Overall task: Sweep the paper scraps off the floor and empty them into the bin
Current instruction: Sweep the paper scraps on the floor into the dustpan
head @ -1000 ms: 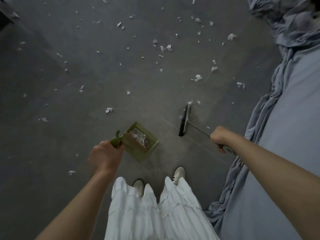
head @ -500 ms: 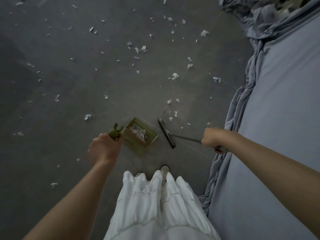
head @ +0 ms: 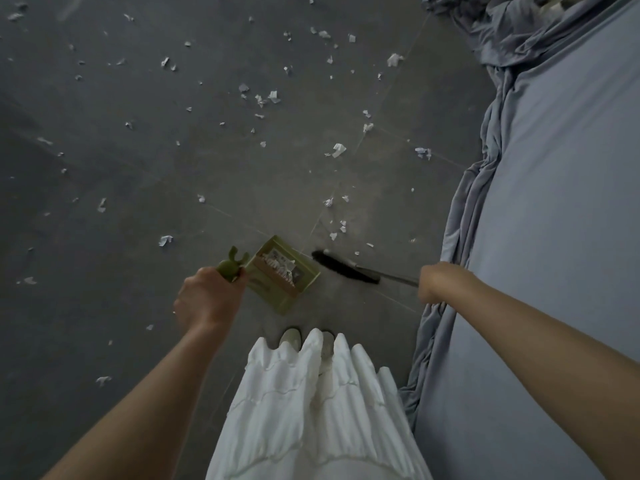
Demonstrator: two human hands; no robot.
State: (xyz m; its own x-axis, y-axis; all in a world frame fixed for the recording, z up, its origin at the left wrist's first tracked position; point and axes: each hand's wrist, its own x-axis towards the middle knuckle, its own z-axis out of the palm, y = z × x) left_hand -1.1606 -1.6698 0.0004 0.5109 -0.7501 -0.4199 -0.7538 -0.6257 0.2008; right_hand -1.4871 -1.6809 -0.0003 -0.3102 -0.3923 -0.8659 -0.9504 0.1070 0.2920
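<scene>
My left hand (head: pixel 204 299) grips the handle of a green dustpan (head: pixel 284 275) that rests on the dark grey floor (head: pixel 138 168) in front of my feet. White scraps lie inside the pan. My right hand (head: pixel 438 280) holds the thin handle of a broom, whose black brush head (head: pixel 343 266) lies on the floor just right of the pan's open edge. Several small paper scraps (head: pixel 337 230) sit just beyond the brush. Many more scraps, such as a larger one (head: pixel 338 149), are scattered across the floor farther away. No bin is in view.
A bed with a blue-grey sheet (head: pixel 554 202) fills the right side, its crumpled edge hanging down to the floor beside my right hand. My white skirt (head: pixel 311 410) and light shoes (head: pixel 291 337) are at the bottom centre.
The brush head has swept left and toward me, from well right of the dustpan to right beside its open edge. The view has shifted right, toward the bed. My left hand kept the pan in place.
</scene>
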